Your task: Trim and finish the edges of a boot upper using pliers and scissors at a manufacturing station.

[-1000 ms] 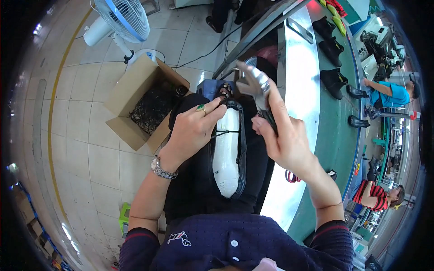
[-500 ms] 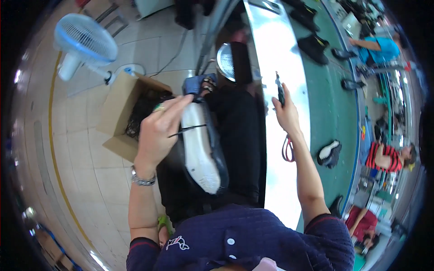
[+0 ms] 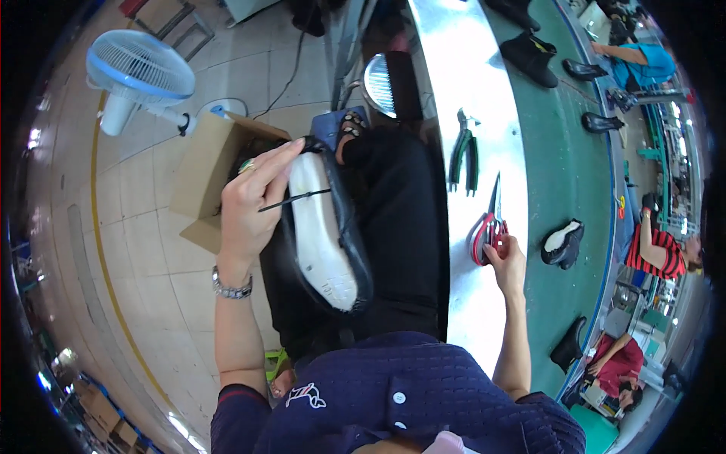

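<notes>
My left hand (image 3: 253, 197) is closed on the toe or heel end of a black shoe (image 3: 354, 253), held sole up above my lap. Its underside shows a white insole (image 3: 318, 227), with a thin black strap across it whose loose tail sticks out beside my fingers. On the shiny metal bench to the right, my right hand (image 3: 508, 265) has its fingers closed at the handles of red-handled scissors (image 3: 484, 236), blades pointing away from me. Farther along the bench lie green-and-black-handled pliers (image 3: 464, 155), touched by neither hand.
An open cardboard box (image 3: 198, 170) with dark contents stands left of my legs, near a white-and-blue fan (image 3: 140, 68). Right of the bench, a green conveyor belt (image 3: 541, 166) carries several black shoes (image 3: 563, 244). People work beyond it.
The pliers have left my right hand and now lie on the bench. That hand has come nearer to me and taken hold of the scissors. The shoe has shifted slightly left.
</notes>
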The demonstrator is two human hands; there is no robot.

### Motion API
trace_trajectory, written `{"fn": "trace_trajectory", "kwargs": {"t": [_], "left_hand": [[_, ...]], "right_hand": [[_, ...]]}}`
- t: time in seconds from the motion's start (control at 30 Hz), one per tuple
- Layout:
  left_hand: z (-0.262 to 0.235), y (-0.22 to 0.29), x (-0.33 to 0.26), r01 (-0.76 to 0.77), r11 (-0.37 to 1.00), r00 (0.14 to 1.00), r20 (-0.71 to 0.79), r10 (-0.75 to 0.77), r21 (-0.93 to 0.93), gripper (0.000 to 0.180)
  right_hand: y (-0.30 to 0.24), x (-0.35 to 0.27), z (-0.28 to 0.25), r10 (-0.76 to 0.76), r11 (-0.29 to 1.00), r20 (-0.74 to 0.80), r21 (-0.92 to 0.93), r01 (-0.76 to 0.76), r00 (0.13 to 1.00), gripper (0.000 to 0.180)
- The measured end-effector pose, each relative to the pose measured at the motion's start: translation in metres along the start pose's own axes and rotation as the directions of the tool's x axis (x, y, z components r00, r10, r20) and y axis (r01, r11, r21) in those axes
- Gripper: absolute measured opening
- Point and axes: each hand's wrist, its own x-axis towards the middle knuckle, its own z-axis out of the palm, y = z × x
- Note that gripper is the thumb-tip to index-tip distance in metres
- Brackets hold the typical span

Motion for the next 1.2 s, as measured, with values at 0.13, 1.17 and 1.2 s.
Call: {"fn": "trace_trajectory", "kwargs": {"t": [0.13,1.17,1.2], "left_hand": [[0.015,0.0,-0.019,0.243,0.947,0.96,-0.085,-0.265,-0.21,0.034],[0.033,0.032,-0.056,-0.071,0.984,0.846,-0.513,0.146,0.163,0.007],[0.025,0.041,-0.061,-0.108,0.982,0.8,-0.573,0.179,0.156,0.011]], "right_hand": [[-0.026,-0.028,-0.013,0.091,0.58,0.38,0.732,-0.359,0.921,0.027],[-0.198,-0.077,0.006,-0.423,0.674,0.781,0.61,-0.416,0.459,0.055],[-0.197,-0.077,0.006,-0.416,0.663,0.799,0.594,-0.456,0.435,0.055]]}}
